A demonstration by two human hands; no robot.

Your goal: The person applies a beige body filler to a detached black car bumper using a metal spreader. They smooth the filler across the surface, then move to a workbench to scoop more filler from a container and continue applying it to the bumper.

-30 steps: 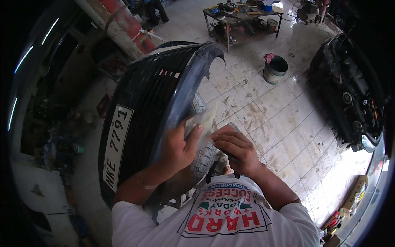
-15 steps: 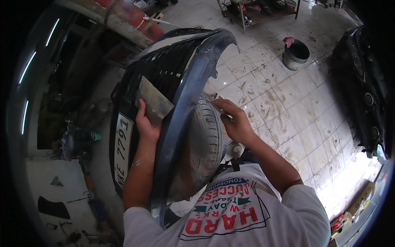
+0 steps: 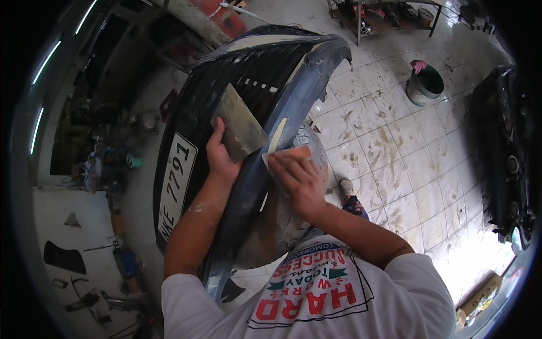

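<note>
A dark car bumper (image 3: 299, 85) with a black slatted grille and a licence plate (image 3: 178, 181) runs across the middle. My left hand (image 3: 223, 157) grips a flat, smeared rectangular board (image 3: 243, 127) above the grille, thumb on its face. In my right hand (image 3: 302, 183) is a small flat putty spreader (image 3: 300, 151), partly orange, its edge at the bumper's blue-grey rim. A pale yellow strip of putty (image 3: 277, 134) lies on that rim just beyond the spreader. My right fingers cover much of the tool.
A worn tyre (image 3: 317, 155) stands under the bumper, beside my right hand. Farther right are a bucket (image 3: 424, 87) with a pink cloth and a black car part (image 3: 499, 152). A metal shelf (image 3: 389, 22) holds tools at the back. The tiled floor (image 3: 395, 147) is dusty.
My right hand has come from beside the tyre to the bumper's rim, and the spreader now shows. The yellow putty strip has appeared there. My left hand still holds the board; the view has shifted.
</note>
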